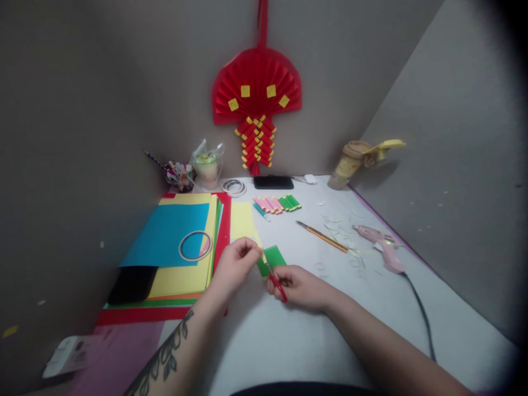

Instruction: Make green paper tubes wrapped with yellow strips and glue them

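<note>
My right hand (pixel 301 287) is closed around the red handles of a pair of scissors (pixel 281 290), whose blades point up and away from me. A thin yellow paper strip (pixel 264 256) is pinched in the fingertips of my left hand (pixel 239 259), right beside the scissor blades. Whether the blades touch the strip I cannot tell. Beneath the two hands lies a green paper piece (pixel 276 255), partly covered. Just beyond my left hand is a pale yellow sheet (pixel 242 220). Pink rolls (pixel 270 205) and green rolls (pixel 290 203) with yellow ends sit farther back, next to a small blue roll (pixel 261 212).
Stacked coloured paper (pixel 169 231) with a tape roll (pixel 195 246) lies left. A yellow cutter knife (pixel 324 237), a pink glue gun (pixel 383 245) with a cord and paper scraps lie right. A phone (pixel 273 182) and cup (pixel 348 165) stand behind; a red fan decoration (pixel 258 82) hangs above.
</note>
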The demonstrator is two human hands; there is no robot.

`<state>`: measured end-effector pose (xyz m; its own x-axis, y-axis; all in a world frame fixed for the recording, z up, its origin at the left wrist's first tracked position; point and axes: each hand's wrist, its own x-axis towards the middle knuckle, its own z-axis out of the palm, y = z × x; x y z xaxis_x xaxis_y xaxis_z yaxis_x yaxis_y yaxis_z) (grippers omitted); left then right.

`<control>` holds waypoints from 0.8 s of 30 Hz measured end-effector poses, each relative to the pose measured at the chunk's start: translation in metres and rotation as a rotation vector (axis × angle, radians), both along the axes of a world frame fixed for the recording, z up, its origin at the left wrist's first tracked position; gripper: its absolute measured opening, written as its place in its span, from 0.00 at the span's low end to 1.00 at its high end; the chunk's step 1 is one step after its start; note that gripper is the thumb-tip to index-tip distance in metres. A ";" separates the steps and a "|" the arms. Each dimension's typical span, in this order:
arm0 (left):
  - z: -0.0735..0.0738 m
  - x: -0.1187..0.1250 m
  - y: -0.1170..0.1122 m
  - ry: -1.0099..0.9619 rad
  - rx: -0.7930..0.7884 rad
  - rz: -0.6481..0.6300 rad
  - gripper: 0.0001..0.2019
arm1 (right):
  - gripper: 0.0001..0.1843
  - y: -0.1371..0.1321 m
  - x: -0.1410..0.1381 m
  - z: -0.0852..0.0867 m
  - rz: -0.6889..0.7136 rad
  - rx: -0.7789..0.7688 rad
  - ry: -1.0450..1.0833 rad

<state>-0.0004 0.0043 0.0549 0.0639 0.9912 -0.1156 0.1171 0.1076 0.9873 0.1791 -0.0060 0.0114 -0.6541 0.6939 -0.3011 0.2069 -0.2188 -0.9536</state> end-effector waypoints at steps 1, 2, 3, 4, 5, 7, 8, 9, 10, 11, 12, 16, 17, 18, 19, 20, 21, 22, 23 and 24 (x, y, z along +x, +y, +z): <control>0.000 0.000 0.000 0.004 0.002 -0.003 0.07 | 0.06 0.000 0.000 0.000 -0.001 -0.003 0.004; 0.000 0.000 0.000 0.006 0.005 -0.004 0.07 | 0.06 0.000 0.000 0.000 -0.004 -0.004 0.009; -0.001 0.000 0.000 0.005 0.009 -0.003 0.07 | 0.05 0.000 0.000 -0.001 -0.006 -0.002 0.013; -0.001 0.001 0.000 0.005 0.013 0.000 0.07 | 0.05 0.000 0.001 -0.001 -0.007 0.000 0.017; -0.001 0.001 0.000 0.005 0.016 0.001 0.07 | 0.04 0.000 0.001 -0.001 -0.006 0.003 0.018; -0.002 0.001 0.000 0.006 0.019 0.001 0.07 | 0.03 0.000 0.001 -0.002 -0.007 0.010 0.017; -0.002 0.001 0.000 0.007 0.019 0.000 0.07 | 0.03 0.000 0.001 -0.002 -0.006 0.011 0.015; -0.002 0.001 0.000 0.010 0.019 -0.001 0.07 | 0.02 0.001 0.002 -0.002 -0.004 0.010 0.013; -0.002 0.001 0.000 0.012 0.020 -0.002 0.07 | 0.02 0.001 0.002 -0.002 -0.004 0.010 0.010; -0.002 0.000 -0.001 0.014 0.021 -0.003 0.07 | 0.02 0.001 0.002 -0.003 -0.003 0.011 0.007; -0.002 0.000 -0.001 0.017 0.024 -0.003 0.07 | 0.02 0.001 0.002 -0.003 -0.001 0.013 0.002; -0.003 0.000 -0.001 0.017 0.036 -0.010 0.07 | 0.03 0.001 0.003 -0.003 -0.004 0.028 -0.010; -0.003 0.000 -0.001 0.016 0.039 -0.011 0.07 | 0.03 0.001 0.003 -0.002 -0.006 0.030 -0.013; -0.003 0.000 -0.001 0.016 0.042 -0.014 0.07 | 0.03 0.001 0.002 -0.001 -0.007 0.030 -0.016; -0.003 0.000 -0.001 0.017 0.045 -0.014 0.07 | 0.03 0.001 0.002 0.000 -0.010 0.029 -0.019; -0.004 0.000 -0.001 0.020 0.048 -0.016 0.07 | 0.03 0.001 0.001 0.001 -0.013 0.027 -0.021; -0.004 0.000 -0.001 0.022 0.052 -0.019 0.07 | 0.03 0.001 0.000 0.002 -0.018 0.024 -0.020; -0.004 0.000 -0.001 0.022 0.056 -0.025 0.07 | 0.03 0.001 0.000 0.003 -0.023 0.023 -0.017; -0.004 -0.001 -0.001 0.022 0.060 -0.031 0.07 | 0.03 0.001 -0.001 0.004 -0.027 0.024 -0.013; -0.005 -0.001 -0.001 0.021 0.064 -0.039 0.06 | 0.03 0.002 -0.002 0.005 -0.030 0.029 -0.011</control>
<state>-0.0014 0.0034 0.0499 0.1006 0.9935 -0.0539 0.1410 0.0394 0.9892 0.1772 -0.0044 0.0163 -0.6299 0.7215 -0.2875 0.2109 -0.1973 -0.9574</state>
